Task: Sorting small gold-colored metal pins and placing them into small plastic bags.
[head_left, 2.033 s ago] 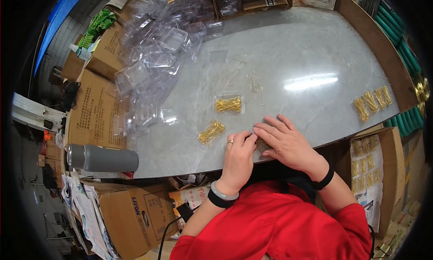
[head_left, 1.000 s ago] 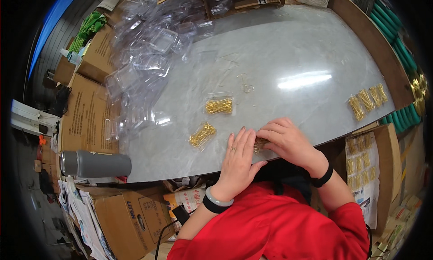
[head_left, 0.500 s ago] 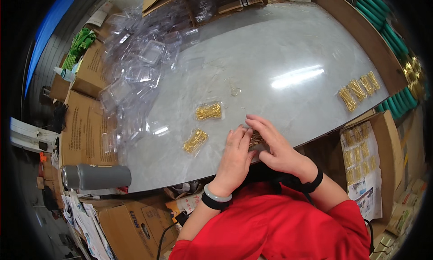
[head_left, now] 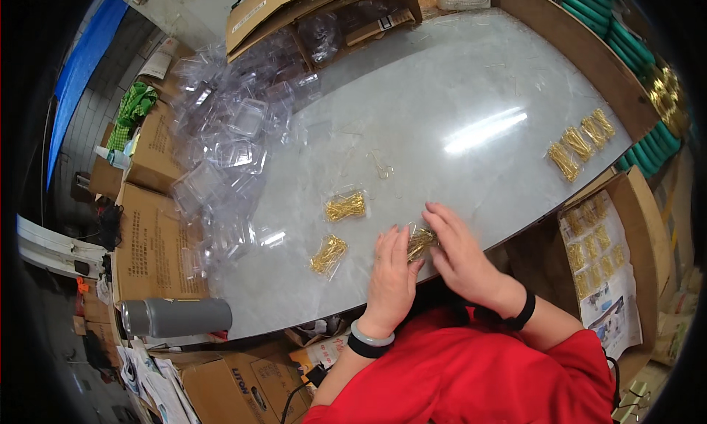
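Observation:
A bundle of thin gold wire hooks (head_left: 420,244) lies near the table's front edge, between my two hands. My left hand (head_left: 389,280) flanks its left side with the fingers stretched out and the thumb near it. On the other side, my right hand (head_left: 464,260) is open too, fingers extended, the thumb and fingertips beside the wires. Just left of my hands are a gold hook bundle in a clear plastic case (head_left: 345,206) and another gold bundle (head_left: 328,255). A few loose wire hooks (head_left: 381,166) lie farther back.
Clear plastic cases (head_left: 236,129) are heaped at the left, by cardboard boxes (head_left: 158,244) and a grey bottle (head_left: 184,317). Several gold bundles (head_left: 576,146) stand in a row at the right edge. Below them, a carton (head_left: 648,232) holds more bundles on a printed sheet.
My hands have drawn slightly apart, showing more of the hook bundle between them. The whole view has shifted a little; the other bundles keep their places on the table.

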The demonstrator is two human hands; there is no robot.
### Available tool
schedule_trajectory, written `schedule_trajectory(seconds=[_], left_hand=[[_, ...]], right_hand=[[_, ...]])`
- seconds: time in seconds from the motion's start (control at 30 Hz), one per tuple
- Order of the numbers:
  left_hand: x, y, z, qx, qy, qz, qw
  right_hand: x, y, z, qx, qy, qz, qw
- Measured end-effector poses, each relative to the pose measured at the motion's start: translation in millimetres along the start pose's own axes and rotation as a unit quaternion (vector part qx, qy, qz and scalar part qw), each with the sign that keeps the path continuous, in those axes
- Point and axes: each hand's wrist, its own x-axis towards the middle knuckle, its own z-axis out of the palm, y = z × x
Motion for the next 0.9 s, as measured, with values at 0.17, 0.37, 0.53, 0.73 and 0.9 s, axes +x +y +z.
schedule_trajectory(seconds=[0.17,0.37,0.53,0.73,0.9], left_hand=[[-1,-5,0,-0.013,0.009,0.001,1.000],[-1,-1,-7,-0.088,0.010,-0.028,0.996],[-3,-3,-9,-0.096,0.005,-0.037,0.995],[-4,-2,-36,-0.019,-0.017,-0.035,0.999],[-19,8,-53,0.090,-0.002,-0.123,0.988]], right_hand=[[8,-12,24,0.096,-0.056,-0.018,0.994],[26,-5,-5,-0.105,-0.133,-0.084,0.982],[23,11,1,-0.106,-0.145,-0.112,0.977],[25,10,-4,-0.076,-0.105,-0.140,0.982],[29,1,-7,-0.086,-0.151,-0.173,0.970]])
